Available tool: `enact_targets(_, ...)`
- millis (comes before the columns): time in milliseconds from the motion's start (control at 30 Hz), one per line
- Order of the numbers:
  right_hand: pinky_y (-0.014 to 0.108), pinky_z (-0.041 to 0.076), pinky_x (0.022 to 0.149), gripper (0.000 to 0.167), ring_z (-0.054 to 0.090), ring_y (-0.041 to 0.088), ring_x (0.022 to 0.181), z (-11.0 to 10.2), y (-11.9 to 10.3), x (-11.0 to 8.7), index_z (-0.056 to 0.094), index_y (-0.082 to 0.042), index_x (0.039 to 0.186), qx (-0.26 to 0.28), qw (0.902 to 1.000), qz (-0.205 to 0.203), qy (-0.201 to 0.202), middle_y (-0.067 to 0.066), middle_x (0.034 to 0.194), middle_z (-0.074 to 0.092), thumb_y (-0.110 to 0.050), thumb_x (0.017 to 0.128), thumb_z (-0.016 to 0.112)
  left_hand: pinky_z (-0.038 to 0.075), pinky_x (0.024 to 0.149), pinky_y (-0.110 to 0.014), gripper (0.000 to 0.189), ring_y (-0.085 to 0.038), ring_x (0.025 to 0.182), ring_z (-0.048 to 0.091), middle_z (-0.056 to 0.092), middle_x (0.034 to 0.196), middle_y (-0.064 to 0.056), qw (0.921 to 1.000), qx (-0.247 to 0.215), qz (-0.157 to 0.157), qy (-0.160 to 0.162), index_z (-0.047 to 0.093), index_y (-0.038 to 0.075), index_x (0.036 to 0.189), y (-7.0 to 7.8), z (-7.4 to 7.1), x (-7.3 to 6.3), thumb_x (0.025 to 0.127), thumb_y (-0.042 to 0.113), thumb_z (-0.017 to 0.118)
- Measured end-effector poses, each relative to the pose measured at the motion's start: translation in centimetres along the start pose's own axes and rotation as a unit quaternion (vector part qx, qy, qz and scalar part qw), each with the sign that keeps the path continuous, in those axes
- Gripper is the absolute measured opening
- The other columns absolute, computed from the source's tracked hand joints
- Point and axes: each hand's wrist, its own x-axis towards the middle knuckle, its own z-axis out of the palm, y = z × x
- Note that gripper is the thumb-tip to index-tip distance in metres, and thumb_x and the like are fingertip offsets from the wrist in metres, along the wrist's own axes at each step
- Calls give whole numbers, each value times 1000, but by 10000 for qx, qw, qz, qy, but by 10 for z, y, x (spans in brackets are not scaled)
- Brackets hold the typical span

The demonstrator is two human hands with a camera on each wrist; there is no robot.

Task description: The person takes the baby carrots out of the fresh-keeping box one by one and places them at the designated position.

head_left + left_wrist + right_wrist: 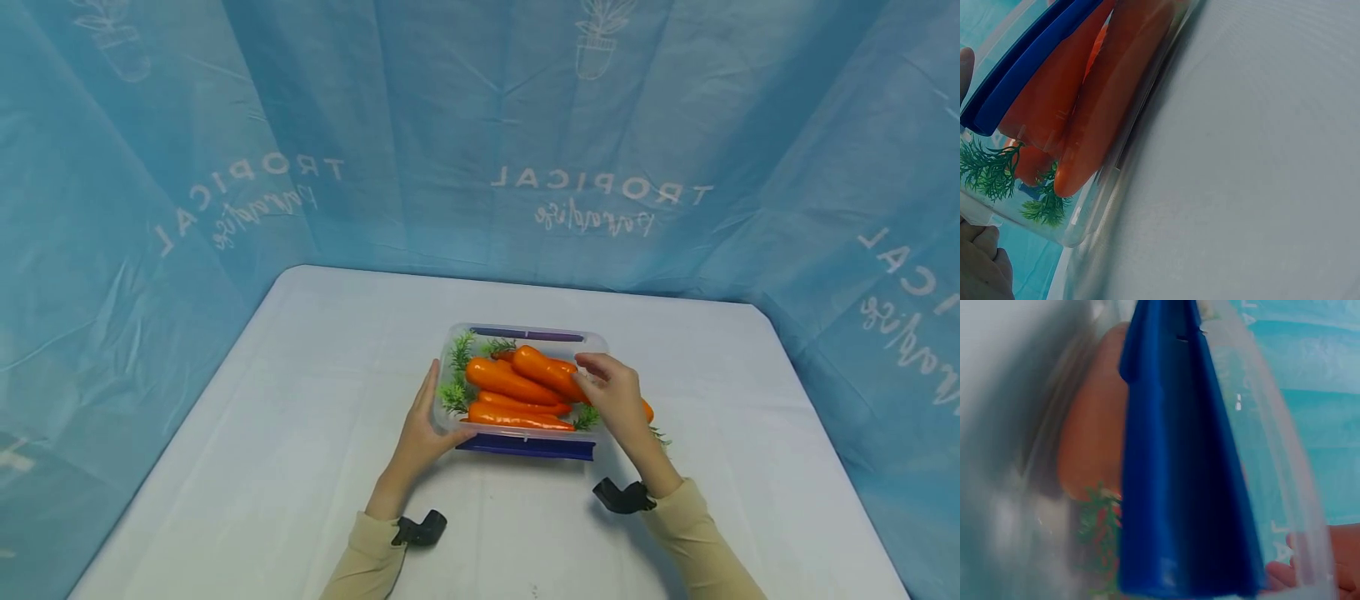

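Observation:
A clear plastic container (447, 417) with blue clip handles sits on the table, filled with several orange carrots (506, 382) and green fronds (454, 393). My left hand (420, 433) grips its near left corner, thumb on the front rim and fingers along the left side. Over the right side, my right hand (618, 400) pinches the end of the top carrot (543, 369) between thumb and fingers. The right wrist view shows mostly the front blue handle (1179, 487), with right fingers (1335, 556) beyond the clear wall.
Another carrot (648, 410) shows to the right of my right hand, partly hidden by it, with a frond (660, 436) near its end. A white cloth covers the table (337, 350). Blue printed curtains (450, 167) hang behind and at both sides.

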Motion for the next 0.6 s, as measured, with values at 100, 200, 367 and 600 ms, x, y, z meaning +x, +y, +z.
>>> enact_targets(100,45,53,89,25,66,36,101,4,1,1,67,6,109,-35,9995,-21,-311,22,106,69,0,84,68,19,115,-61,113,-33,148,15,12,162,-4,10000,-18,-1,-3,6,25,155,0,1,0,72,38,81)
enact_targets(200,45,53,90,27,66,36,102,7,2,1,66,7,111,-27,9988,-16,-487,23,107,68,0,85,68,19,115,-61,113,-33,148,15,12,162,-4,10000,-41,2,-5,6,26,155,0,1,0,72,39,81)
enact_targets(367,46,54,89,29,66,36,102,9,5,0,66,7,111,-120,9985,94,-532,22,108,68,-2,84,70,19,115,-62,114,-34,148,15,12,162,-5,10000,-48,34,-21,7,17,155,0,2,-1,72,43,80)
enact_targets(600,47,54,90,36,65,35,108,11,4,3,65,3,117,-661,9931,400,-886,20,115,68,-11,84,72,19,116,-60,113,-32,148,15,12,162,-5,10000,-22,3,17,8,18,155,1,0,0,72,37,81)
